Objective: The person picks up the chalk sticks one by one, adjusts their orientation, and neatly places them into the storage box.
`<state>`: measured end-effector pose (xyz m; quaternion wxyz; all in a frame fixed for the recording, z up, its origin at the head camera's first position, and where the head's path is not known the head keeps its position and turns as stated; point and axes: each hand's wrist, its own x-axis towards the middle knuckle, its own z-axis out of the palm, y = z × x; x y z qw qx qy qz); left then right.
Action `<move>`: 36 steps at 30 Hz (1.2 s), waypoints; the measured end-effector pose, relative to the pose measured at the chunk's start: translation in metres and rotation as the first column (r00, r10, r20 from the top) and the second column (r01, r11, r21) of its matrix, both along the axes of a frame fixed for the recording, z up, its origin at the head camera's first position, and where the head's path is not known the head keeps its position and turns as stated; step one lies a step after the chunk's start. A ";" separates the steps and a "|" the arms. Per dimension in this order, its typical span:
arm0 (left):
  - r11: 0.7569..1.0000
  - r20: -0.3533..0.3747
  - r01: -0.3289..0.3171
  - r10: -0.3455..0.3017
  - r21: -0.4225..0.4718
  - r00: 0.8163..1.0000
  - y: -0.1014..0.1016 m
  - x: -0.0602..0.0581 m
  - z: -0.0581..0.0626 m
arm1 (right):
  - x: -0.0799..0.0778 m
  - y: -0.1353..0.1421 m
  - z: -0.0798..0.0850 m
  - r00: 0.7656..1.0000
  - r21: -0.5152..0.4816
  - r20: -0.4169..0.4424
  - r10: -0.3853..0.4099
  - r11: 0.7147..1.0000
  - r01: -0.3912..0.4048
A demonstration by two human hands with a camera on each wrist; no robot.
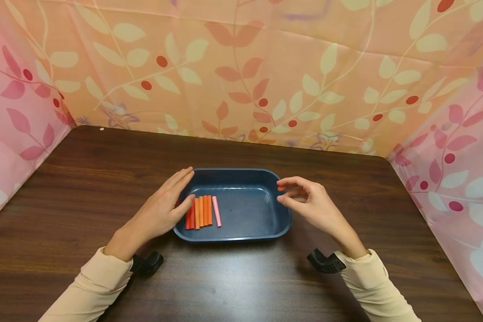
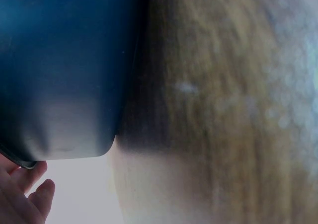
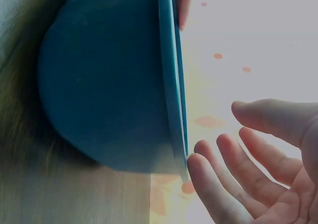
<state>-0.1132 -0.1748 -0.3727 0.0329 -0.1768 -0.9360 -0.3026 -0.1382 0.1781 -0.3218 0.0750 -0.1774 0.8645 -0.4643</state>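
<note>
A dark blue plastic tub lies on the table between both hands. Inside, at its left end, several red sticks and orange sticks lie side by side, looking like chalk or crayons. A pink stick is slightly apart, to their right. My left hand is at the tub's left rim, fingers extended, thumb over the inside; it partly covers the red sticks. At the right rim, my right hand has loosely bent fingers and holds nothing. In the right wrist view its fingertips are close beside the rim.
The dark brown wooden table extends around the tub. A patterned cloth hangs behind it and along both sides. Black wrist devices are worn at the cream sleeves. A small white speck lies near the back-left edge.
</note>
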 end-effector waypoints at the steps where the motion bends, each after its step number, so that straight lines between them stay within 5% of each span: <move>1: 1.000 -0.002 0.000 0.000 0.000 1.000 0.000 0.000 0.000 | 0.000 0.002 0.000 1.000 0.007 -0.006 -0.006 1.000 0.006; 18: 1.000 0.005 -0.003 0.003 -0.002 1.000 0.000 0.000 -0.001 | 0.000 0.038 -0.003 0.992 0.109 -0.099 -0.073 0.990 0.084; 36: 1.000 0.004 -0.002 0.002 -0.003 1.000 0.000 0.000 -0.001 | -0.003 0.068 -0.020 0.979 0.270 -0.152 -0.138 0.947 0.175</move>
